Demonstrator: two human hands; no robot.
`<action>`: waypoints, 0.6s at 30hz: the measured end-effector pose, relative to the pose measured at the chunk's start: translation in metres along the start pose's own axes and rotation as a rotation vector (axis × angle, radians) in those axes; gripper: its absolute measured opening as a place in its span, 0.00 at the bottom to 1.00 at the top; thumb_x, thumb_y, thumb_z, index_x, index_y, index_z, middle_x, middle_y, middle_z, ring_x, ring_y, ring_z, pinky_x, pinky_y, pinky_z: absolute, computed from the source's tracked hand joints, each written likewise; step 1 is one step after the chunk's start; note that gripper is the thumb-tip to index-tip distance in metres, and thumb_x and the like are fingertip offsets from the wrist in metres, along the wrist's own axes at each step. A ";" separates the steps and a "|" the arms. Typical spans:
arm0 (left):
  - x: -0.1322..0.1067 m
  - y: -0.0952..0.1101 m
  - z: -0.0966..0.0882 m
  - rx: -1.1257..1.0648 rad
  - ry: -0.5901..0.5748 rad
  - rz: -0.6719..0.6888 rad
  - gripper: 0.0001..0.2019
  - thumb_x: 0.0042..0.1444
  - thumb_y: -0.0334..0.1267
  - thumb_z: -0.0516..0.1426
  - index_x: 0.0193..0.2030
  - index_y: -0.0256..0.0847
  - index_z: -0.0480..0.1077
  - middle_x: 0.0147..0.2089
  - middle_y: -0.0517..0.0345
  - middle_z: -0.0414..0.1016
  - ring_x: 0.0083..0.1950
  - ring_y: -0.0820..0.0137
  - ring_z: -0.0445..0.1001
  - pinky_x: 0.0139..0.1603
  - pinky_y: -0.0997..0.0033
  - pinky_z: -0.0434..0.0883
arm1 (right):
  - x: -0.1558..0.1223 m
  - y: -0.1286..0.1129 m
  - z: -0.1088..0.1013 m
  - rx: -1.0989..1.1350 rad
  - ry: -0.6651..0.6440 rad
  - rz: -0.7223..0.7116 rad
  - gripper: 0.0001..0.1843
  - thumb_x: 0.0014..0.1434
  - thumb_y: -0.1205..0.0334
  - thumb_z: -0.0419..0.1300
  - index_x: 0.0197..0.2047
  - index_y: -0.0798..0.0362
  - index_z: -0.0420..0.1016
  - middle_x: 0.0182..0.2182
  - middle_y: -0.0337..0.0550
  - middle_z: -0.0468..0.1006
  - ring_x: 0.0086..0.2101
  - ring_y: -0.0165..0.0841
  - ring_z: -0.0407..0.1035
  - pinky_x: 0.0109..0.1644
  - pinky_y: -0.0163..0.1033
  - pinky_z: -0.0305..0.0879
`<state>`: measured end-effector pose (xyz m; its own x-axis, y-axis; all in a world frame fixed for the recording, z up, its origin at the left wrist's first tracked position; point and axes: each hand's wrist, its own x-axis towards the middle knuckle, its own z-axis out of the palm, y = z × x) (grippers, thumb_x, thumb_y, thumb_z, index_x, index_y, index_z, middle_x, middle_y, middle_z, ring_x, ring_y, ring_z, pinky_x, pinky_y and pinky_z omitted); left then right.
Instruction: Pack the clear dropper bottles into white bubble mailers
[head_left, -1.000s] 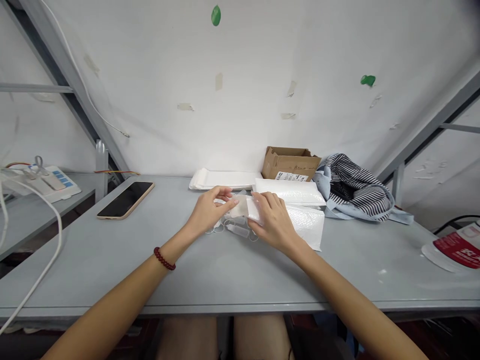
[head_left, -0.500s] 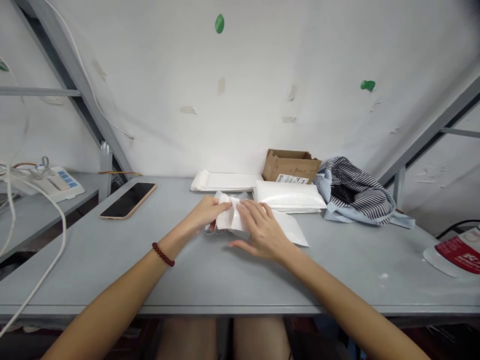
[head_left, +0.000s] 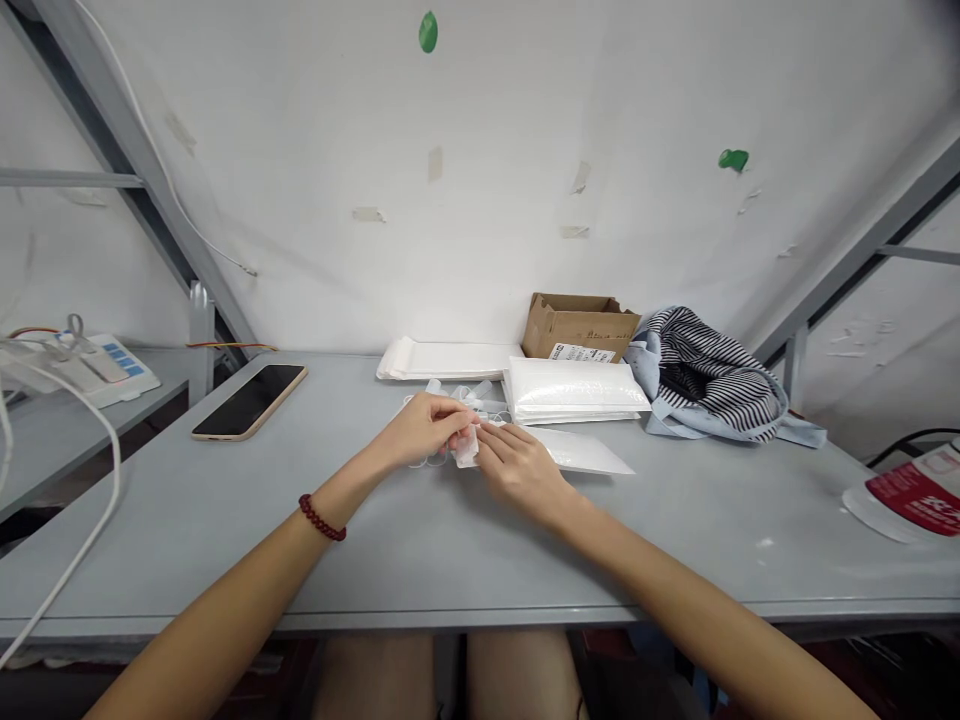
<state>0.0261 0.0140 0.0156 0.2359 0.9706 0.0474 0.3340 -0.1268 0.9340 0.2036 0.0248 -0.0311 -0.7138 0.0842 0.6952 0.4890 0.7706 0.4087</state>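
Note:
A white padded envelope [head_left: 585,452] lies on the grey desk, its right part sticking out from beneath my right hand [head_left: 525,470]. The fingers of that hand are pressed together over the envelope's left end. At this end a small white flap [head_left: 466,448] shows between the hands. My left hand [head_left: 429,428] pinches at the flap's upper edge, thumb and fingertips close to the right fingertips. What exactly lies between the left fingertips is partly hidden. Just behind the hands, several coiled white cables [head_left: 472,395] rest on the desk.
A stack of white padded envelopes [head_left: 574,388] and another pile [head_left: 454,360] lie at the back. Behind them stands an open cardboard box [head_left: 577,328]. A striped bag [head_left: 701,375] and a red-and-white tub [head_left: 911,495] are right; a phone [head_left: 251,402] and white cord [head_left: 112,470] left.
The white flap, held up and broadly visible before, is now lower and mostly covered by my fingers. My hands have drawn closer together, uncovering the cables behind. The envelope's right tip has swung slightly outward.

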 end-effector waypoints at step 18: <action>-0.006 -0.014 0.023 0.445 0.397 0.958 0.09 0.60 0.29 0.54 0.44 0.39 0.73 0.39 0.53 0.80 0.40 0.69 0.78 0.42 0.70 0.75 | 0.006 0.015 -0.023 0.154 0.296 0.343 0.02 0.62 0.68 0.56 0.38 0.54 0.70 0.35 0.46 0.76 0.26 0.26 0.71 0.26 0.31 0.63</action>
<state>0.0414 0.0050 -0.0057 0.2893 0.4202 0.8601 0.4852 -0.8389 0.2467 0.2175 0.0223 -0.0073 -0.3393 0.1837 0.9225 0.5755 0.8163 0.0491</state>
